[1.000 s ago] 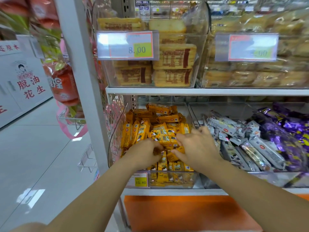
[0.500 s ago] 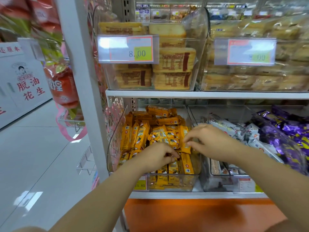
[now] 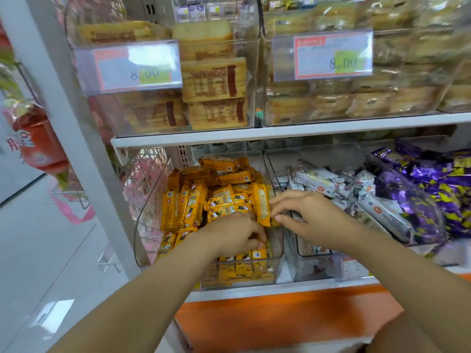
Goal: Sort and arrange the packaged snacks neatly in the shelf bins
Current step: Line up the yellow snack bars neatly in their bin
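My left hand (image 3: 233,234) was curled down among the orange snack packs (image 3: 230,207) at the front of the clear bin (image 3: 150,220), fingers closed on packs there. My right hand (image 3: 309,216) reached over the bin's right wall, fingertips pinching the edge of an upright orange pack (image 3: 262,203). White-wrapped snacks (image 3: 321,180) filled the next bin, purple packs (image 3: 428,192) beyond.

1 head-worn view: looks forward and down, close to the shelf bins (image 3: 276,245), over both forearms.
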### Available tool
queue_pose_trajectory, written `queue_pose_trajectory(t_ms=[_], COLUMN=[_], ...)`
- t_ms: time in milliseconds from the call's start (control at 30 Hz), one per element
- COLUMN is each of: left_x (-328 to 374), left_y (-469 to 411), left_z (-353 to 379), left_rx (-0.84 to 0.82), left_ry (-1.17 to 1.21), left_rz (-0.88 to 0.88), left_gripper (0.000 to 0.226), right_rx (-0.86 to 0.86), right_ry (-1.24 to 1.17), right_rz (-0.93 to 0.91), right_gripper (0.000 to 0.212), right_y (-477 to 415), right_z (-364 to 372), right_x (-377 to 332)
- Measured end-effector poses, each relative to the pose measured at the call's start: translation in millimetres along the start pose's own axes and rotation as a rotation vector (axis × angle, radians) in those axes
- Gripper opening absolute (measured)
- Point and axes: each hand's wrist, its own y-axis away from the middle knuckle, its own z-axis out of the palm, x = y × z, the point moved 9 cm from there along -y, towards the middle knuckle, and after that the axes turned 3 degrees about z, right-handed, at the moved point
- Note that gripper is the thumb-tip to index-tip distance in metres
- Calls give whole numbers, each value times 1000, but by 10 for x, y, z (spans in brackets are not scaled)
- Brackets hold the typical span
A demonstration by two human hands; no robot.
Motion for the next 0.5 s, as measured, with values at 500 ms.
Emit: queue_pose_trajectory(t_ms=[500], left_x=[-88], left_y=[-63], left_z=[-50], left_rx=[120], left_ry=[-69], left_rz=[-251], left_gripper=[66], right_rx=[-15], right_ry=[-65], right_rz=[43], right_gripper=[18], right_y=[-35], right_z=[-41], right_x=[-24])
